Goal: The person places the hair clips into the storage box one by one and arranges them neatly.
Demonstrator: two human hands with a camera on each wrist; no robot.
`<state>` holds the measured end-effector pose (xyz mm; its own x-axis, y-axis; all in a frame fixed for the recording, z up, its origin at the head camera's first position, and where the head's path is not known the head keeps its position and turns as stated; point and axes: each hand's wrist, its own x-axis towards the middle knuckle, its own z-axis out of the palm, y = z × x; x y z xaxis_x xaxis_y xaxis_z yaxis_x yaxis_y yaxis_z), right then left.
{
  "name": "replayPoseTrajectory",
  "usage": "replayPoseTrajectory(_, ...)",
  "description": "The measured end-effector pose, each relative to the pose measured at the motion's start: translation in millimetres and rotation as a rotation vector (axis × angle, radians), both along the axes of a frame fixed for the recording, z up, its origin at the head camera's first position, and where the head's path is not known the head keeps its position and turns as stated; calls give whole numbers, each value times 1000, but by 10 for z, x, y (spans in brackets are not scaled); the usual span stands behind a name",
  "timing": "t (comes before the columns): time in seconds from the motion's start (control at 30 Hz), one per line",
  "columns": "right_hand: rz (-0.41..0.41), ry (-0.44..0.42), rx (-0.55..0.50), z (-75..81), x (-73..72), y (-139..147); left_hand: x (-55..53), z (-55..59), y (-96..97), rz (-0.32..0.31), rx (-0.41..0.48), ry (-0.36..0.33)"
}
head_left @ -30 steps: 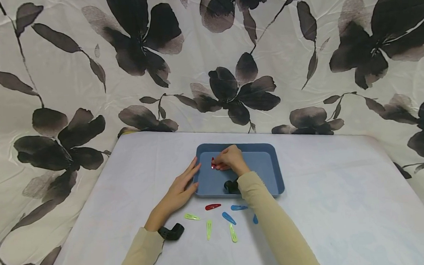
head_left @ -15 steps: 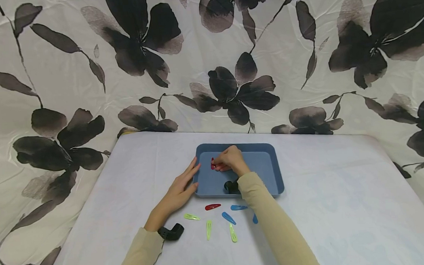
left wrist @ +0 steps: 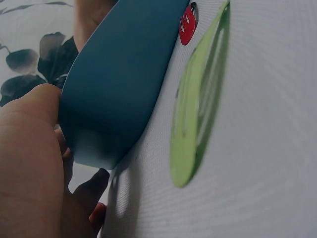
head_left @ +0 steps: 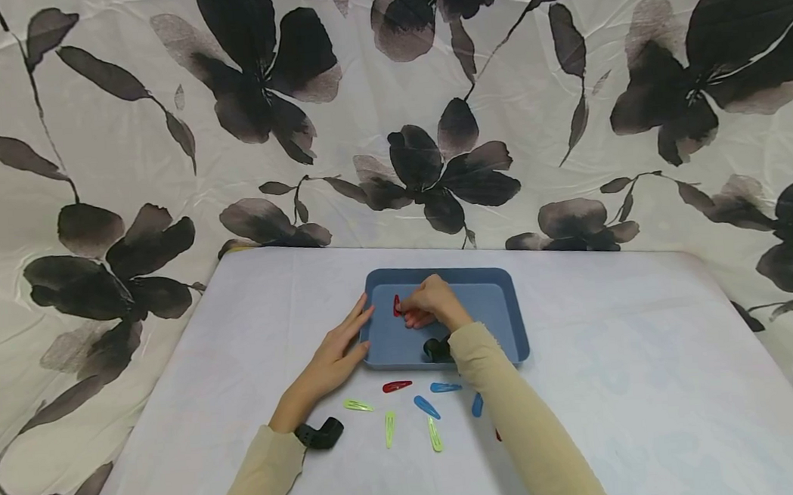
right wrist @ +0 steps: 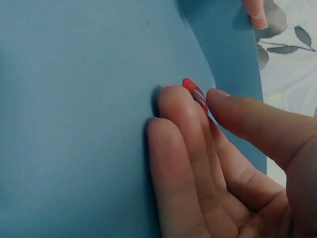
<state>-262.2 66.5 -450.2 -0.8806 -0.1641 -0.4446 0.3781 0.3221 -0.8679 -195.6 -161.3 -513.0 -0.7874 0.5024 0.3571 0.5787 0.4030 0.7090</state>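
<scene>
A blue tray stands on the white-covered table. Inside its left part is a red snap hair clip, and the right hand is right at it. In the right wrist view the thumb is separated from the other fingers, its tip beside the red clip. Those fingers lie close along the tray floor. The left hand touches the tray's left side with outstretched fingers. In the left wrist view its thumb lies against the tray's wall.
In front of the tray lie a red clip, blue clips and several green clips. Another red clip is mostly hidden by the right sleeve. A floral cloth hangs behind the table.
The right hand has shifted slightly right and its fingers have loosened from the red clip, which shows more fully in the tray. The left hand stays put.
</scene>
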Motion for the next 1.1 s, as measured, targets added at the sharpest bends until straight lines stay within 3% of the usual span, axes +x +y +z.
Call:
replayPoseTrajectory(0.27,143,16,19,70,2,97,-3,-16,0,8,3,-9)
replayPoseTrajectory(0.53,225,162,111,237,99,216,-6,-14,3,14,1,-19)
replayPoseTrajectory(0.8,242,335,178,477,297,298,-3,4,5,16,0,-30)
replayPoseTrajectory(1.1,224,534,242,680,683,479,9,11,17,10,3,-29)
